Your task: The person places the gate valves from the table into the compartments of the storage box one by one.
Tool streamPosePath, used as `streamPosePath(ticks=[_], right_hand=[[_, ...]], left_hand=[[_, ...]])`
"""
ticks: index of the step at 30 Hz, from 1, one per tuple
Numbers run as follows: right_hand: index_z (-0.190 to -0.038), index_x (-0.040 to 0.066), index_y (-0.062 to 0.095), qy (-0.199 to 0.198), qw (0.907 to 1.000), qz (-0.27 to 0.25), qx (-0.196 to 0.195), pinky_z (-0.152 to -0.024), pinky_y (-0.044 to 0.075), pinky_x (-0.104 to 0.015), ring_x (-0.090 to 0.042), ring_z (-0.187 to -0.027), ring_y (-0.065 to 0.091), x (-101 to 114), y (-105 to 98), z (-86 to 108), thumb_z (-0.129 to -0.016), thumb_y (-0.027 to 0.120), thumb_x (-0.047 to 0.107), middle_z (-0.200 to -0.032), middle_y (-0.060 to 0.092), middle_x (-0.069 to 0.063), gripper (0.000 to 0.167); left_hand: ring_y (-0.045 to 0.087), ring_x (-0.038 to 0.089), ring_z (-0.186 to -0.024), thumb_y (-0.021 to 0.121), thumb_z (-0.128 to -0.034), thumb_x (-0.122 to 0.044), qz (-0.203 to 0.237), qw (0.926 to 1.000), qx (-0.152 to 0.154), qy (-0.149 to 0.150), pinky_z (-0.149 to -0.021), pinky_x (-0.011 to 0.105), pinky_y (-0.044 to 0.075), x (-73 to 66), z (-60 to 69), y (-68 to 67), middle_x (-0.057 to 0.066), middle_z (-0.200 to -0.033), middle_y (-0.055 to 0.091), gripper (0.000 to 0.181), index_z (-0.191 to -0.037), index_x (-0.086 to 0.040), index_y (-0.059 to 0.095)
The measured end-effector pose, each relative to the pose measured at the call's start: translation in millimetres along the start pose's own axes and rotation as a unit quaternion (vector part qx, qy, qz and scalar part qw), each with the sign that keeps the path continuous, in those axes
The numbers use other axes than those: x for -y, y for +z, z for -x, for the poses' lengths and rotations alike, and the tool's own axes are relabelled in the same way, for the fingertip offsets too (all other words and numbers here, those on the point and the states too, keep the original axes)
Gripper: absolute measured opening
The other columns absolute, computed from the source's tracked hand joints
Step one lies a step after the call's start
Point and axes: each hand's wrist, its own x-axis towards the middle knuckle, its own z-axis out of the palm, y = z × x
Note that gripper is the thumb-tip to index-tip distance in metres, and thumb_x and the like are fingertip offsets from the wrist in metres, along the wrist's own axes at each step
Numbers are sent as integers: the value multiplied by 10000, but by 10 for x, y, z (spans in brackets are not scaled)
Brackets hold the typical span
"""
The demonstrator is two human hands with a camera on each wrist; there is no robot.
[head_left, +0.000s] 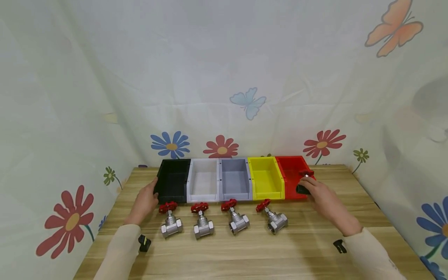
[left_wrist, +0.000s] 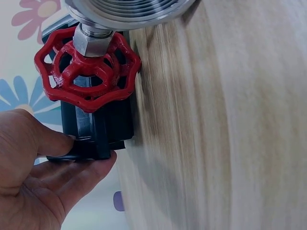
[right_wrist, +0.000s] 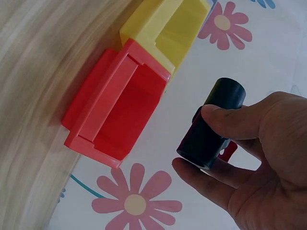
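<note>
The right hand (head_left: 320,196) holds a dark valve body (head_left: 302,189) with a red handwheel over the front of the red bin (head_left: 292,165). In the right wrist view, thumb and fingers of the right hand (right_wrist: 264,148) pinch the dark cylindrical body (right_wrist: 211,124), beside the red bin (right_wrist: 103,112). The left hand (head_left: 143,200) grips the outer side of the black bin (head_left: 173,179). In the left wrist view, the left hand (left_wrist: 57,177) has its thumb and fingers on the black bin's edge (left_wrist: 84,149), with a red handwheel (left_wrist: 88,76) in front of the bin.
White (head_left: 204,197), grey (head_left: 235,196) and yellow (head_left: 267,195) bins stand in a row between the black and red ones. Several silver valves with red handwheels, such as the leftmost valve (head_left: 171,226), lie before them on the wooden table (head_left: 217,256). A patterned curtain (head_left: 210,77) hangs behind.
</note>
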Motion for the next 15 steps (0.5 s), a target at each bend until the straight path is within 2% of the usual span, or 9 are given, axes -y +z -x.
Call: streamPosePath(ticks=[4, 11, 15], right_hand=[[-1273, 21, 614, 66, 10000, 4, 2, -904, 518, -564, -423, -1108, 617, -15, -28, -33, -733, 795, -72, -1317, 588, -213, 578], [-1249, 4, 620, -133, 9998, 54, -169, -869, 537, -561, -414, -1062, 637, -70, -17, -109, -775, 758, -66, -1304, 595, -220, 498], [-1260, -6, 612, -110, 9998, 133, -124, -868, 538, -556, -419, -1082, 627, -120, 3, -176, -766, 753, -81, -1311, 586, -226, 519]], left_hand=[[498, 501, -1247, 527, -914, 43, 28, 10000, 7, -15, -1005, 602, 432, 3, 0, -3, 360, -1435, 429, 637, -1501, 83, 285], [507, 509, -1231, 535, -903, 49, -11, 10000, -10, 6, -992, 607, 437, -1, 6, -9, 370, -1416, 443, 642, -1496, 87, 293], [500, 521, -1230, 534, -904, 48, -25, 10000, 7, 13, -996, 612, 431, -6, 7, -8, 379, -1409, 443, 645, -1497, 91, 285]])
